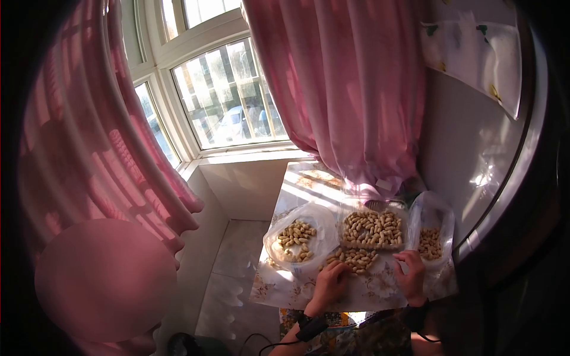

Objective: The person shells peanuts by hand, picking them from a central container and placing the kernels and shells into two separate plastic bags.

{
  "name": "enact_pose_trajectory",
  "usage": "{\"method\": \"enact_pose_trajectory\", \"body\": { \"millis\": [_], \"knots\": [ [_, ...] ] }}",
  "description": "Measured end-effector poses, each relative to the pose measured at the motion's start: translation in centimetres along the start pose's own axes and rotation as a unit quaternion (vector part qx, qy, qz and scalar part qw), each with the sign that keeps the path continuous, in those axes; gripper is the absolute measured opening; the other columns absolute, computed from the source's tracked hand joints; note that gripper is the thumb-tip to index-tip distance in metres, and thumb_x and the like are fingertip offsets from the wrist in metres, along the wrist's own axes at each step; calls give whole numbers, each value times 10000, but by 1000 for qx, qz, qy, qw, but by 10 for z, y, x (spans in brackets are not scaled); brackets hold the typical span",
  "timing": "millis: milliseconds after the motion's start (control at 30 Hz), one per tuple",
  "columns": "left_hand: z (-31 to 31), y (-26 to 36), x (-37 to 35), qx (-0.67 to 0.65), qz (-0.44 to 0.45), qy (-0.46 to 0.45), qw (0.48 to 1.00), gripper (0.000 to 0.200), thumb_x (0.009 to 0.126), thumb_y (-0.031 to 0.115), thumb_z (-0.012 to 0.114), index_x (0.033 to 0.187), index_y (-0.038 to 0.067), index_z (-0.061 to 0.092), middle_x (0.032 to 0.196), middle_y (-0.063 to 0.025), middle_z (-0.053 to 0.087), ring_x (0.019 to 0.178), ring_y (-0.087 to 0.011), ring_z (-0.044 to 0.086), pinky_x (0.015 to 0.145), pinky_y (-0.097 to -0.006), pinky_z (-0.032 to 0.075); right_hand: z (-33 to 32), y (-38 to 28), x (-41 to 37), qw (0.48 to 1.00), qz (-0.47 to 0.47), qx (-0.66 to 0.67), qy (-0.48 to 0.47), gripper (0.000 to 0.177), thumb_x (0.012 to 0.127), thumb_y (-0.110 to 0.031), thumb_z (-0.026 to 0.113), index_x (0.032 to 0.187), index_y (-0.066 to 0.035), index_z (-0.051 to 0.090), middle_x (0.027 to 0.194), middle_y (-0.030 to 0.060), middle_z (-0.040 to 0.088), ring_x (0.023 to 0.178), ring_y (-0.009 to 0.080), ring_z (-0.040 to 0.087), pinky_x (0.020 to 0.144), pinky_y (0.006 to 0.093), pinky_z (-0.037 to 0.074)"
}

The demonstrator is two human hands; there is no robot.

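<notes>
In the head view a loose pile of unshelled peanuts (pixel 354 259) lies on the patterned tablecloth (pixel 380 291). My left hand (pixel 332 285) rests at the pile's near left edge, its fingers curled together; whatever they may hold is hidden. Right of the pile is my right hand (pixel 412 275), with thumb and fingers bent and a gap between them, and nothing visible there. A clear plastic box (pixel 373 245) full of peanuts stands just behind the pile. To its left lies an open plastic bag (pixel 323 228) with peanuts in it. Another plastic bag (pixel 442 209) with peanuts sits beyond my right hand.
Pink curtains (pixel 350 77) hang behind the table and at the left, around a bright window (pixel 228 95). A grey wall panel (pixel 469 130) borders the table's right side. A dark cable (pixel 270 344) runs from my left wrist. A round pink blur covers the lower left.
</notes>
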State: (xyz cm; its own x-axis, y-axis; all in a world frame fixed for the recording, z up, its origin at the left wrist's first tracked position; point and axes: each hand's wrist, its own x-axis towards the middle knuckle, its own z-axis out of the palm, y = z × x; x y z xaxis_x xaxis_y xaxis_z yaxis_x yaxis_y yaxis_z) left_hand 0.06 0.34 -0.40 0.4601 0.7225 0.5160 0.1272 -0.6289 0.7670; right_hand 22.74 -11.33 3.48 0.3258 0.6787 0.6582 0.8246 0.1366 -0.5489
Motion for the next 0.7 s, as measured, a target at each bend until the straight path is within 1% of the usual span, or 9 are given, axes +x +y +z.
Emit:
{"method": "enact_pose_trajectory", "body": {
  "millis": [33,133,200,267,300,367,500,567,700],
  "knots": [
    [-1,2,0,-3,-5,-2,1000,144,919,-37,676,1034,34,726,997,-85,702,818,-231,693,713,-320,539,9,-5,-3,998,-5,34,-50,219,842,-31,750,1057,-51,717,1103,115,672,1066,336,643,937,421,529],
    [0,-1,0,-4,-3,1,1000,137,920,-35,680,1029,32,728,988,-83,703,809,-221,692,707,-314,538,33,-21,-10,992,-24,49,-113,268,828,-58,773,1091,-71,727,1117,105,674,1073,329,631,954,433,522],
    [0,-2,0,-4,2,5,1000,135,920,-36,681,1027,31,729,983,-82,703,805,-217,691,704,-312,538,42,-28,-11,992,-29,38,-117,286,822,-67,779,1104,-76,728,1117,98,672,1072,323,627,964,435,517],
    [0,-1,0,-14,-31,-5,999,136,904,-1,681,1008,68,735,976,-114,705,901,-345,717,770,-404,572,46,-30,-12,992,-33,26,-122,305,817,-75,784,1117,-81,729,1117,90,671,1071,318,623,974,438,513],
    [0,-1,0,-14,-32,-5,999,136,904,-1,681,1008,68,735,976,-114,705,901,-345,717,770,-404,572,47,-29,-12,992,-31,26,-122,301,815,-77,783,1111,-79,730,1120,90,670,1067,320,624,976,438,511],
    [1,-1,0,3,4,8,1000,140,907,-37,688,1018,35,733,966,-87,700,798,-224,696,689,-320,544,48,-26,-15,992,-25,22,-124,297,813,-79,782,1106,-78,731,1123,89,669,1062,322,624,979,438,510],
    [3,-1,-1,0,10,16,1000,131,904,-30,691,1010,35,732,993,-84,698,800,-215,699,681,-319,546,47,-22,-19,991,-31,18,-129,276,813,-77,780,1086,-75,736,1107,97,657,1045,331,622,962,435,511],
    [2,3,-1,-16,-27,20,999,171,889,-12,698,1041,62,727,1078,-105,692,882,-304,724,738,-385,578,46,-21,-22,990,-29,18,-134,271,814,-75,780,1081,-75,738,1100,102,653,1041,334,621,955,433,512],
    [1,-1,-3,-6,-37,19,999,188,895,-10,697,1066,63,730,1126,-96,690,874,-279,725,731,-365,581,50,-20,-25,992,11,35,-119,274,816,-77,782,1087,-70,741,1092,106,649,1039,334,621,940,427,516]
  ]
}}
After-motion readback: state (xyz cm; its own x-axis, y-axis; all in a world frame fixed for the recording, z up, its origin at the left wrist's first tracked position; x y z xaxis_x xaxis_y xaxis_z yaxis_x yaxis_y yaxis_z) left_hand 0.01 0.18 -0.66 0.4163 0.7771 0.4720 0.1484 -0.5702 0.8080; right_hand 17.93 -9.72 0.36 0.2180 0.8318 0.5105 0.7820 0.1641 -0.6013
